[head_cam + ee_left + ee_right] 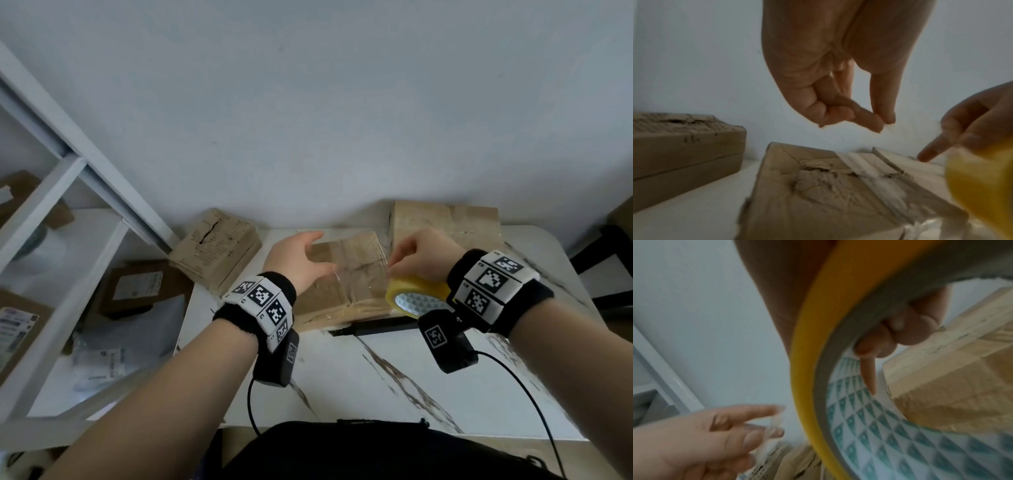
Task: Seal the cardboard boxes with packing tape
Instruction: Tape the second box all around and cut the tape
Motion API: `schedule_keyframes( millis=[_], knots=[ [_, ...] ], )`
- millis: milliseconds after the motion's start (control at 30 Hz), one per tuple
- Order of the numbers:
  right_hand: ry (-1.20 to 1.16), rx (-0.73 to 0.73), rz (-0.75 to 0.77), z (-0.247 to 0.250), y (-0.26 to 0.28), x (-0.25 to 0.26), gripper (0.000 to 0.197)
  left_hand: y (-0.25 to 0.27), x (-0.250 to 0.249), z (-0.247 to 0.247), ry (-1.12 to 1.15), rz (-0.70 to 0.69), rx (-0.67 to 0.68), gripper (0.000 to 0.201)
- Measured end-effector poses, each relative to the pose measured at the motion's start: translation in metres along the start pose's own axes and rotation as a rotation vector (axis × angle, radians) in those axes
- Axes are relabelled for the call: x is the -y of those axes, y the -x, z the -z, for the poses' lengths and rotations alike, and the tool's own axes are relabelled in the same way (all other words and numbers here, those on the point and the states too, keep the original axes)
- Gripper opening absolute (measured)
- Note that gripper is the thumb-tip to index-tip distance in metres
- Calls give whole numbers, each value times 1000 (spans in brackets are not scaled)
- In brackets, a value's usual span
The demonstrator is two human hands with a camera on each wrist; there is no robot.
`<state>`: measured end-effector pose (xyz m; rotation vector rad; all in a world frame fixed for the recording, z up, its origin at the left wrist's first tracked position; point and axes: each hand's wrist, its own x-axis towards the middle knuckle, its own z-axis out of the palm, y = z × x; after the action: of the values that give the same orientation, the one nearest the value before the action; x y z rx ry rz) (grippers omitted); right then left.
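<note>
A worn cardboard box [346, 294] [838, 186] lies flat on the white marble table [376, 377] between my hands. My left hand [301, 260] [882, 122] hovers over its left part; thumb and finger pinch the free end of the clear tape [337, 274] [774, 423]. My right hand [421, 257] grips the yellow tape roll [414, 294] [807, 369] [982, 178] at the box's right edge, with fingers [900, 337] hooked into its patterned core. A short clear strip stretches from the roll to my left hand above the box.
A second box [445, 219] stands at the back right against the wall, a third box [215, 246] [684, 146] at the back left. A black bar-shaped tool [370, 329] lies just in front of the middle box. A white shelf [68, 240] with parcels is at the left.
</note>
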<state>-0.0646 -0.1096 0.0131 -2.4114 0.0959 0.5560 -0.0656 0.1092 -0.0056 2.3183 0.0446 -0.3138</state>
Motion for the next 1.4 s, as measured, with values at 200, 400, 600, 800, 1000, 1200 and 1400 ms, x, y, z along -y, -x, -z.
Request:
schedule_keyframes(
  millis=[200,400,600,800,1000,1200,1400],
  knots=[
    [24,81,-58,4,7,-7,2,0,37,3,-177,165,-23,63],
    [38,141,-78,-14,7,-6,4,5,70,-21,-196,314,163,72],
    [-3,139,-78,-26,12,-1,8,-5,91,-15,-66,232,157,77],
    [-86,172,-81,-35,14,1,7,-6,93,7,-19,191,160,66],
    [-13,73,-17,-25,14,20,3,13,33,23,161,-16,103,64],
    [114,23,92,-14,10,44,2,10,12,28,350,12,237,8],
    [143,12,85,-7,-2,48,67,4,18,44,438,48,73,4]
  ],
)
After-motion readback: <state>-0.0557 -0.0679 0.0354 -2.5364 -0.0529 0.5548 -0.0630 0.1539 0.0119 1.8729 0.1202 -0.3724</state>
